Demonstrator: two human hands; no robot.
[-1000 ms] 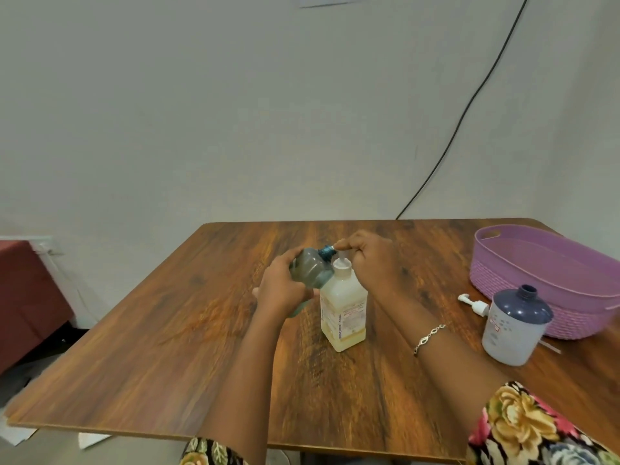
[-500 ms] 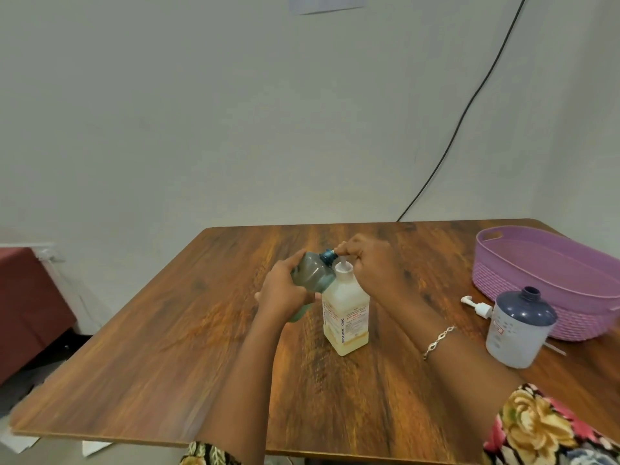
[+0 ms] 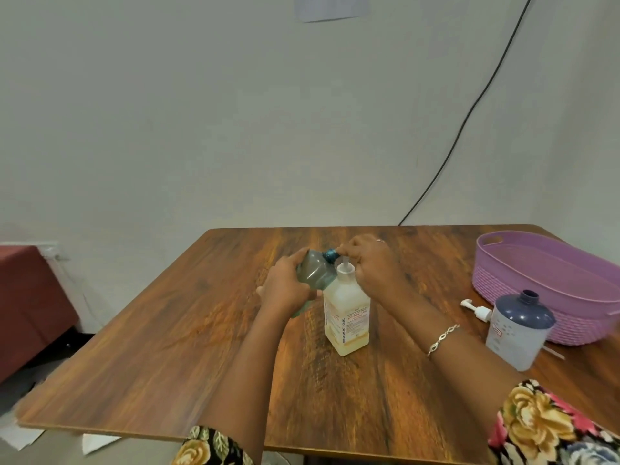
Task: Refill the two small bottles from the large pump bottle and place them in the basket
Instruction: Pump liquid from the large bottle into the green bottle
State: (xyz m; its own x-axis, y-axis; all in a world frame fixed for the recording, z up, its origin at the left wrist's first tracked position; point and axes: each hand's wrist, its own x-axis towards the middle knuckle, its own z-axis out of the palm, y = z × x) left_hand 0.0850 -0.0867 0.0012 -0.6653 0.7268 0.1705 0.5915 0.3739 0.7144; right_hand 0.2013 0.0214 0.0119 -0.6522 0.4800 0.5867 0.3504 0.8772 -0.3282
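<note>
Over table | L hand grips tilted sm bottle | R hand pinches cap

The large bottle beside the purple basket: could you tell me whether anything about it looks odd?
Yes: the large bottle stands uncapped, and a white pump lies loose on the table beside it. No spill shows.

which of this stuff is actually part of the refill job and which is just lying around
Job: grey-green bottle in the left hand; its teal cap, pinched by the right hand; cream bottle; large blue-topped bottle; loose pump; purple basket.
Lying about: black cable; paper on the wall; red furniture; papers on the floor.
</note>
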